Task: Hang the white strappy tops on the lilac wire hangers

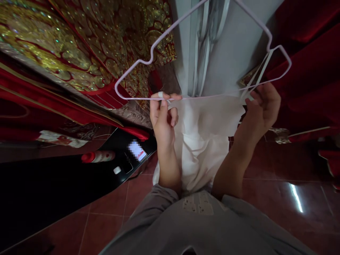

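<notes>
A pale pink clothes hanger (152, 49) spans the upper middle of the view, its top cut off by the frame. My left hand (162, 118) pinches the lower bar left of centre; a short white strip shows across its fingers there. Under the bar hangs a white garment (196, 141), draped down toward my lap. Its thin white strap (262, 69) loops up over the hanger's right notch. At the strap's lower end my right hand (262, 106) is closed, fingers curled by the bar and on the strap. Part of its fingertips is hidden.
Red and gold sequined garments (87, 42) hang at left, dark red cloth (313, 53) at right. On the black table (66, 187) at left lie a lit phone (138, 150), a red-capped bottle (98, 156) and a small white case (117, 170). Red tiles (265, 202) cover the floor.
</notes>
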A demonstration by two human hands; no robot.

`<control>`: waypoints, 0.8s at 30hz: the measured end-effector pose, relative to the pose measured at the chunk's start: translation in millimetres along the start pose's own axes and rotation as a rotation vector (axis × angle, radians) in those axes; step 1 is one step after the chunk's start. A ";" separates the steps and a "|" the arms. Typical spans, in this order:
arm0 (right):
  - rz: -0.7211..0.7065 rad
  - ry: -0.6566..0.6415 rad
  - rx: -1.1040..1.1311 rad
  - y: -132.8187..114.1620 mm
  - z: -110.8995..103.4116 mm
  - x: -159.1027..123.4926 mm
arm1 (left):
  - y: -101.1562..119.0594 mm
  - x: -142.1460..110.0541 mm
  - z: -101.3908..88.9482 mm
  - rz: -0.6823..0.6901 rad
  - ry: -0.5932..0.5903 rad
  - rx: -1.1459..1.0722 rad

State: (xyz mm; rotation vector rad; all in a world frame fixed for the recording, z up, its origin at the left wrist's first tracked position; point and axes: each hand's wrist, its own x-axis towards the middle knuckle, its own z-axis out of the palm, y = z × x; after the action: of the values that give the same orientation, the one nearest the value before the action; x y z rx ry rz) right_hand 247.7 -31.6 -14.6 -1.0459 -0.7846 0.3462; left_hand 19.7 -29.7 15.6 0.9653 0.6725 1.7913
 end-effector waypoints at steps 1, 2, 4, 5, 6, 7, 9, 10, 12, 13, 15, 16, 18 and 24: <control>0.001 0.014 0.004 0.5 0.8 -1.0 | 0.6 0.1 -0.1 0.001 -0.003 -0.011; 0.012 0.022 0.011 0.7 2.4 -2.8 | 1.0 0.2 -0.3 0.004 -0.005 -0.018; 0.049 0.025 0.029 0.6 6.6 -8.1 | 1.5 0.2 -0.7 0.012 -0.010 -0.021; 0.065 0.026 0.032 0.4 8.4 -10.7 | 1.7 0.2 -0.9 0.017 -0.014 -0.018; 0.074 0.029 0.029 0.2 9.7 -13.1 | 1.8 0.1 -1.1 0.022 -0.016 -0.013; 0.077 0.032 0.020 -0.1 10.3 -14.9 | 2.0 0.1 -1.2 0.023 -0.014 -0.006; 0.072 0.046 -0.004 -1.5 9.5 -16.8 | 2.6 0.1 -1.2 0.015 0.003 0.016; 0.067 0.053 -0.015 -3.1 8.4 -17.1 | 2.9 0.1 -1.1 0.007 0.016 0.031; 0.068 0.047 -0.038 -8.9 6.0 -16.5 | 3.2 0.4 -0.7 -0.012 0.039 0.059; 0.065 0.022 -0.052 -13.0 5.3 -15.6 | 3.1 0.5 -0.6 -0.019 0.045 0.067; 0.028 -0.066 -0.064 -23.0 5.9 -12.0 | 2.3 0.8 -0.7 -0.016 0.043 0.069; -0.002 -0.114 -0.061 -28.3 7.3 -9.0 | 1.7 0.9 -1.0 -0.007 0.040 0.065; -0.065 -0.185 -0.039 -38.9 12.0 0.0 | 0.7 1.2 -1.9 0.011 0.024 0.045; -0.068 -0.267 0.187 -74.3 27.7 43.2 | 0.1 2.5 -4.6 0.003 -0.020 -0.033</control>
State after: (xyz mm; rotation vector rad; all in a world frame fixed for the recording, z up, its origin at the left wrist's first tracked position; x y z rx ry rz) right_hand 249.7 -23.7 75.3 -0.8040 -1.0041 0.4977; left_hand 15.2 -27.6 14.0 0.9611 0.6273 1.7876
